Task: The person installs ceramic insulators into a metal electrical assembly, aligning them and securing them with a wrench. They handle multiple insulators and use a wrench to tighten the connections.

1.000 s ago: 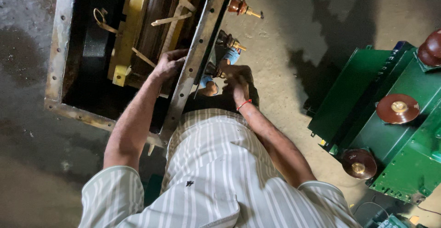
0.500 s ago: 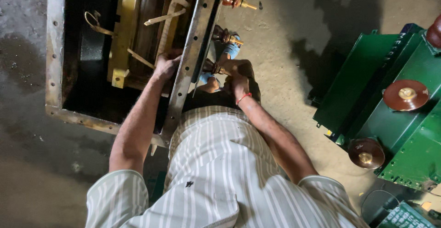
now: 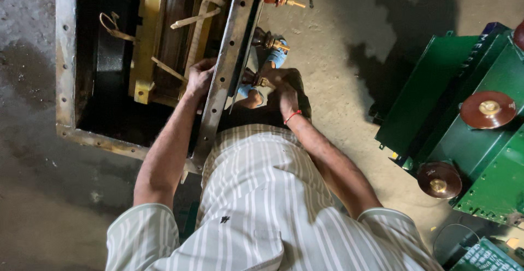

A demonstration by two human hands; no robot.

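Upper left, the open tank (image 3: 64,74) is dark inside. The left hand (image 3: 199,77) curls over its rim (image 3: 226,69), fingertips hidden. At centre, the right hand (image 3: 284,88) is closed around the lowest bushing (image 3: 252,78), mostly covering it.

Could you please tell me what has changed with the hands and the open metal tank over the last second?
Little changed. The left hand stays just inside the metal tank's rim, and the right hand stays at the lowest brown insulator outside. Only the camera view shifted slightly; nothing was picked up or released.
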